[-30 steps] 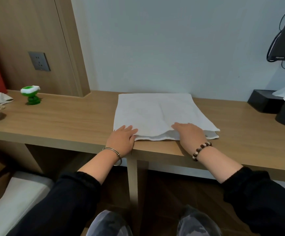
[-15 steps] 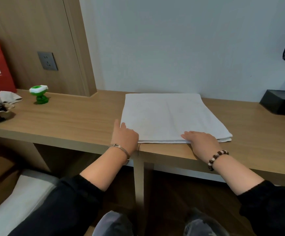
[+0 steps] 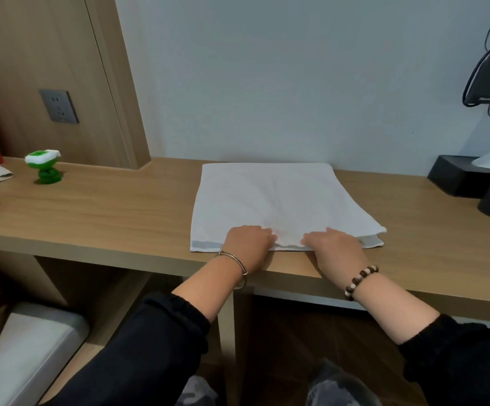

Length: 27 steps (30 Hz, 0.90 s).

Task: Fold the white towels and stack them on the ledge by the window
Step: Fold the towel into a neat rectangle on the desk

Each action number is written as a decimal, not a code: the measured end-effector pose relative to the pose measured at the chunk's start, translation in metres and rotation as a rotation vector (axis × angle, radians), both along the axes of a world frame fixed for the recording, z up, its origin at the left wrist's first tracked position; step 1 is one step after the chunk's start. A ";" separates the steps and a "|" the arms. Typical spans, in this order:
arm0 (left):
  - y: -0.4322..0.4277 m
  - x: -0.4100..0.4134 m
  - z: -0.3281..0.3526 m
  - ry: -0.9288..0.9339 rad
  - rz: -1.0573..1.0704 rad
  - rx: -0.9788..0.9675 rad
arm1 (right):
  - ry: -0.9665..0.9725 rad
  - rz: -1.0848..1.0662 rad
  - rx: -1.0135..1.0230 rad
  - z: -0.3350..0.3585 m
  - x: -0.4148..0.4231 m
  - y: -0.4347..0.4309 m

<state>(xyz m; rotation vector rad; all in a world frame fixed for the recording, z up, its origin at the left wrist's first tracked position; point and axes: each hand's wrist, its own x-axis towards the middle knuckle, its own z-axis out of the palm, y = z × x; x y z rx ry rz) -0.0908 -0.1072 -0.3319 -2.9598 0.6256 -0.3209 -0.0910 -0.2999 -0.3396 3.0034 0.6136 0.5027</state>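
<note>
Both hands have slid inward from the corners: left hand [image 3: 248,244] and right hand [image 3: 334,248] sit palms down, close together, fingers curled on the near edge of the folded white towel [image 3: 267,194] on the table [image 3: 106,212].

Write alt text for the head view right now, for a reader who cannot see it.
A left hand and right hand rest side by side on the near edge of a folded white towel on a wooden desk against a pale wall. A small green toy stands far left; a black box sits far right.
</note>
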 end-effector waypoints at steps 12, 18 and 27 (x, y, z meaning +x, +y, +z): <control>0.001 -0.009 0.010 -0.085 -0.122 0.250 | 0.067 0.043 -0.120 0.003 -0.003 -0.002; -0.008 -0.013 0.014 -0.051 -0.152 0.339 | 0.128 0.047 -0.074 0.006 -0.005 -0.004; -0.034 -0.002 -0.008 0.088 0.058 -0.195 | 0.037 -0.249 0.793 0.010 0.001 -0.041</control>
